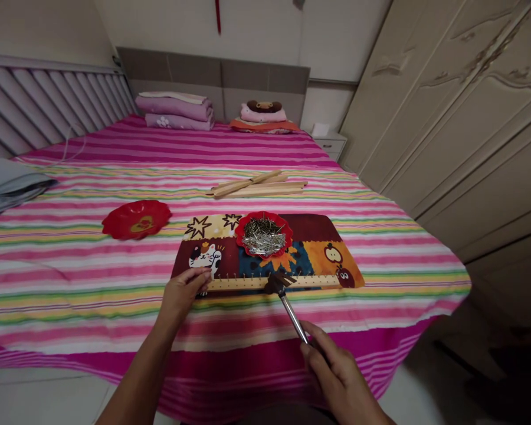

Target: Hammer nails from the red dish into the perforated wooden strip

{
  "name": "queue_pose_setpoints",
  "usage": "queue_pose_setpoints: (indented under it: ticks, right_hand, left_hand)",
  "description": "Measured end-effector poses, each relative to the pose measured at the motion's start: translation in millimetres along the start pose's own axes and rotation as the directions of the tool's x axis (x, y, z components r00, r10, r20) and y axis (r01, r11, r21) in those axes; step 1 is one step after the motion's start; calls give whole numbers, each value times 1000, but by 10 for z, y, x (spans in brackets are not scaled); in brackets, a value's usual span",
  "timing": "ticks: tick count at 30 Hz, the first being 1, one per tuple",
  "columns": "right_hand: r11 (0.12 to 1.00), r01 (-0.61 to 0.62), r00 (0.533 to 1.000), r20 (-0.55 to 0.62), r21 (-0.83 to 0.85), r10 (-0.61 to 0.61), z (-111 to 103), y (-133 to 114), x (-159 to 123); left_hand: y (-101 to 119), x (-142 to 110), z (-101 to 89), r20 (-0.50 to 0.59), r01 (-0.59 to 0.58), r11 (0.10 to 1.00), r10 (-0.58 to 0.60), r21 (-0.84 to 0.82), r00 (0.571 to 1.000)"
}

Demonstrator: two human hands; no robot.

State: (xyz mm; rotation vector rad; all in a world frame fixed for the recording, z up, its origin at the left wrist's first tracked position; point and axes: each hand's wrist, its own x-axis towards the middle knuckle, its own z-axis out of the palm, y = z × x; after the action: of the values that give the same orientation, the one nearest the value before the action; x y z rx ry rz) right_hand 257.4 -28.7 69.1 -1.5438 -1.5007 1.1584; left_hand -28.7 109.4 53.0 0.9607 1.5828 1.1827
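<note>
My left hand (189, 290) is closed at the left end of a pale wooden strip (236, 284), thumb and forefinger pinched on it; whether a nail is also between them cannot be made out. Several nails stand upright in a row along the strip. My right hand (336, 369) grips the dark handle of a hammer (294, 316) with a shiny metal shaft. Its dark head lies over the middle of the strip and hides part of it. Behind the strip, a red scalloped dish (287, 227) holds a heap of loose nails (264, 236). A patterned mat (323, 230) lies under strip and dish.
On the striped bedspread (92, 283), a second red dish (137, 219) sits to the left. Several wooden strips (259, 188) are piled beyond the mat. Folded bedding (174, 111) lies by the headboard, grey cloth (9, 186) at far left. A wardrobe (460, 112) stands right.
</note>
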Motion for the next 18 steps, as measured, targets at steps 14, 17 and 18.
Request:
queue_pose_setpoints:
  ticks: [14,17,18]
  right_hand:
    - [998,10,999,42,60,-12,28,20,21]
    - [998,35,995,87,52,-40,55,-51,59]
    - [998,53,994,95,42,-57,71,-88,83]
  left_hand:
    - [-76,32,15,10,-49,987,48,154,999]
    - [-77,20,26,3,-93,956,96,278,995]
    - [-78,11,32,-1,-89,949,94,302,996]
